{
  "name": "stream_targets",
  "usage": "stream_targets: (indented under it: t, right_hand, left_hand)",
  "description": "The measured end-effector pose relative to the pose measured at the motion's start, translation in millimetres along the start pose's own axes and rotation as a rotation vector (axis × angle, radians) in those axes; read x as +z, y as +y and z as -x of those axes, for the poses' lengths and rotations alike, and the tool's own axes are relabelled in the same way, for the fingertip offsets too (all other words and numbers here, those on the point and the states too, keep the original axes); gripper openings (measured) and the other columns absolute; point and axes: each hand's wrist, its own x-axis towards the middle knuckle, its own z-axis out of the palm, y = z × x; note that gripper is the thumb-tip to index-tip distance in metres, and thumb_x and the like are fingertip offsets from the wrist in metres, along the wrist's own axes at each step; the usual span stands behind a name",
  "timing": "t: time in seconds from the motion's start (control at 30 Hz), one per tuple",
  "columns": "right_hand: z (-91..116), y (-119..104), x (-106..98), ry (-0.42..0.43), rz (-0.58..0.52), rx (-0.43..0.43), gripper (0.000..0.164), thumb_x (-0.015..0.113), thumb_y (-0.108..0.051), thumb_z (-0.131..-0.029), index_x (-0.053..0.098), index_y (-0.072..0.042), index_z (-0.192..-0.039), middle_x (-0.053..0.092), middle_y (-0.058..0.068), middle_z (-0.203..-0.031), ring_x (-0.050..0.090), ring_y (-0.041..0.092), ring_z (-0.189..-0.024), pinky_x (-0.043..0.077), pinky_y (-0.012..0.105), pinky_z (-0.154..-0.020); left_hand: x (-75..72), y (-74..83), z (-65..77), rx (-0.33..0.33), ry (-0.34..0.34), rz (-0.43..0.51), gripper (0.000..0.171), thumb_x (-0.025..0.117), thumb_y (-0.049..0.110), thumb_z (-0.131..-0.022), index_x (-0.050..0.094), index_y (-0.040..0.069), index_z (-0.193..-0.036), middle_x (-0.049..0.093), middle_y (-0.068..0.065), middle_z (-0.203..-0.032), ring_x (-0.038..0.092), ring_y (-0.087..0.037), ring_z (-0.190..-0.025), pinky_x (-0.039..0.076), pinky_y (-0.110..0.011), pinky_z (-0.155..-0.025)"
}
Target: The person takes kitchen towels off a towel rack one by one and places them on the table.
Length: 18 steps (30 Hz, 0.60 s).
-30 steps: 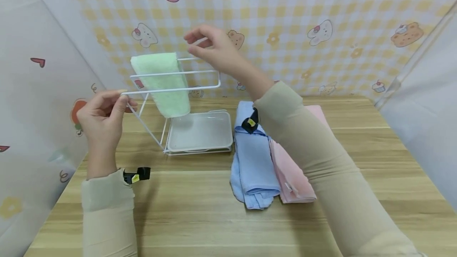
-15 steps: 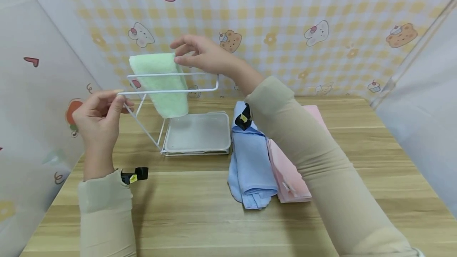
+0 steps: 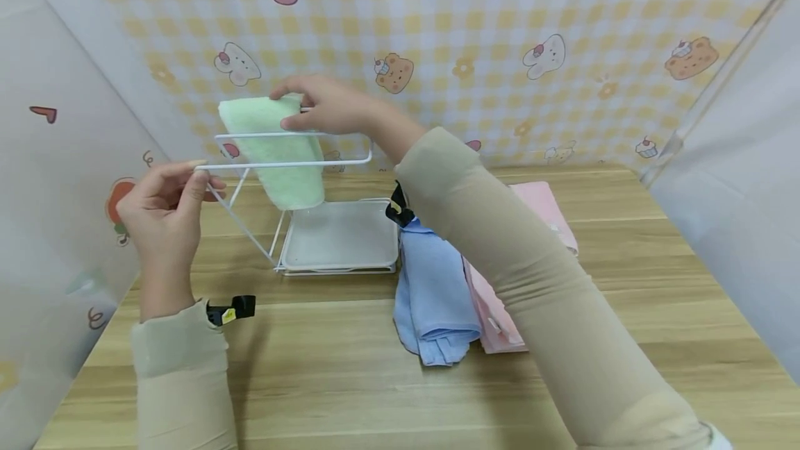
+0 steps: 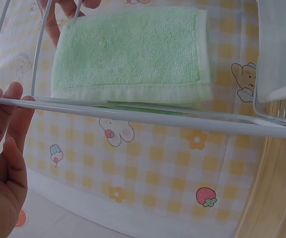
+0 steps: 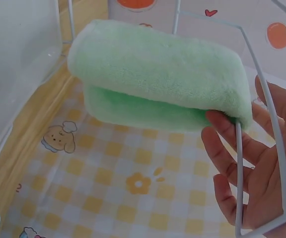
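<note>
A folded light-green towel hangs over a rear bar of a white wire rack. My left hand pinches the rack's front left corner between thumb and fingers. At the towel's right end is my right hand, thumb in front and fingers at the top and back of the fold. In the right wrist view the fingertips reach under the towel's edge beside the bar. The left wrist view shows the towel's flat side, with the left hand at the rack's bar.
A white tray sits in the base of the rack. To its right on the wooden table lie a folded blue towel and a folded pink towel, partly hidden by the right sleeve. A yellow checked cloth hangs behind.
My right hand has come down and to the left, from above the bar onto the green towel's right end. The left hand keeps its hold on the rack; the view has shifted slightly.
</note>
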Motion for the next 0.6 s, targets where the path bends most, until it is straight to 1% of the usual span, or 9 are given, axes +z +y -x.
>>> stream_targets:
  t: [0.03, 0.07, 0.13, 0.2, 0.27, 0.37, 0.5, 0.6]
  right_hand:
    - [-2.0, -1.7, 0.8, -0.002, 0.006, 0.006, 0.055, 0.060, -0.030, -0.100, 0.041, -0.019, -0.151, 0.044, 0.000, -0.154, 0.048, 0.018, -0.137, 0.045, 0.024, -0.110]
    - [-3.7, -2.9, 1.6, -0.001, 0.010, 0.012, 0.056, 0.060, -0.030, -0.100, 0.041, -0.019, -0.151, 0.043, -0.001, -0.155, 0.046, 0.018, -0.140, 0.043, 0.024, -0.112]
    - [-5.6, -3.4, 3.1, 0.003, 0.008, 0.026, 0.056, 0.061, -0.029, -0.099, 0.042, -0.018, -0.150, 0.044, -0.001, -0.154, 0.044, 0.019, -0.142, 0.041, 0.025, -0.114]
    - [-6.2, -2.5, 4.5, 0.011, -0.009, 0.045, 0.055, 0.063, -0.029, -0.098, 0.044, -0.018, -0.149, 0.047, 0.000, -0.152, 0.046, 0.019, -0.140, 0.043, 0.025, -0.113]
    - [-6.1, -1.9, 5.3, 0.025, -0.021, 0.056, 0.052, 0.064, -0.028, -0.098, 0.046, -0.018, -0.146, 0.051, 0.001, -0.148, 0.050, 0.020, -0.136, 0.046, 0.026, -0.109]
    - [-6.0, -0.7, 5.4, 0.053, -0.017, 0.064, 0.048, 0.066, -0.026, -0.096, 0.049, -0.016, -0.140, 0.054, 0.002, -0.142, 0.056, 0.019, -0.126, 0.049, 0.025, -0.103]
    - [-6.4, 0.8, 5.0, 0.088, 0.025, 0.055, 0.041, 0.069, -0.022, -0.094, 0.051, -0.011, -0.129, 0.056, 0.004, -0.135, 0.054, 0.015, -0.114, 0.049, 0.023, -0.096]
    - [-6.4, 1.3, 4.3, 0.123, 0.050, 0.074, 0.035, 0.071, -0.018, -0.092, 0.052, -0.010, -0.120, 0.057, 0.004, -0.128, 0.052, 0.014, -0.107, 0.048, 0.022, -0.091]
  left_hand:
    - [-0.9, 0.9, -0.1, 0.007, -0.007, -0.019, 0.012, 0.070, 0.001, -0.090, 0.073, -0.008, -0.097, 0.075, 0.008, -0.075, 0.070, -0.006, -0.064, 0.058, -0.015, -0.064]
    - [-1.4, 1.6, -0.3, 0.004, -0.006, -0.012, 0.013, 0.071, 0.002, -0.089, 0.072, -0.009, -0.097, 0.075, 0.007, -0.075, 0.070, -0.007, -0.064, 0.059, -0.015, -0.065]
    - [-1.9, 1.9, -0.1, 0.011, -0.012, -0.015, 0.018, 0.072, 0.005, -0.090, 0.071, -0.011, -0.098, 0.075, 0.007, -0.075, 0.070, -0.007, -0.064, 0.059, -0.016, -0.065]
    - [-1.7, 1.5, 0.4, 0.010, -0.009, -0.009, 0.023, 0.073, 0.007, -0.089, 0.070, -0.014, -0.098, 0.075, 0.007, -0.076, 0.070, -0.007, -0.064, 0.059, -0.016, -0.065]
    - [-1.3, 1.1, 0.6, 0.005, -0.002, 0.003, 0.024, 0.073, 0.007, -0.088, 0.069, -0.015, -0.098, 0.075, 0.005, -0.075, 0.070, -0.007, -0.064, 0.059, -0.017, -0.065]
    - [-1.2, 0.7, 0.6, 0.011, -0.010, -0.010, 0.025, 0.073, 0.008, -0.089, 0.069, -0.015, -0.098, 0.075, 0.006, -0.076, 0.070, -0.007, -0.064, 0.059, -0.017, -0.065]
    - [-0.8, 0.3, 0.5, 0.012, -0.011, -0.026, 0.025, 0.073, 0.008, -0.089, 0.070, -0.015, -0.099, 0.074, 0.007, -0.075, 0.070, -0.006, -0.064, 0.059, -0.017, -0.064]
    - [0.0, 0.3, 0.3, 0.005, -0.004, -0.014, 0.024, 0.072, 0.007, -0.089, 0.069, -0.015, -0.098, 0.074, 0.007, -0.075, 0.069, -0.006, -0.064, 0.059, -0.016, -0.064]
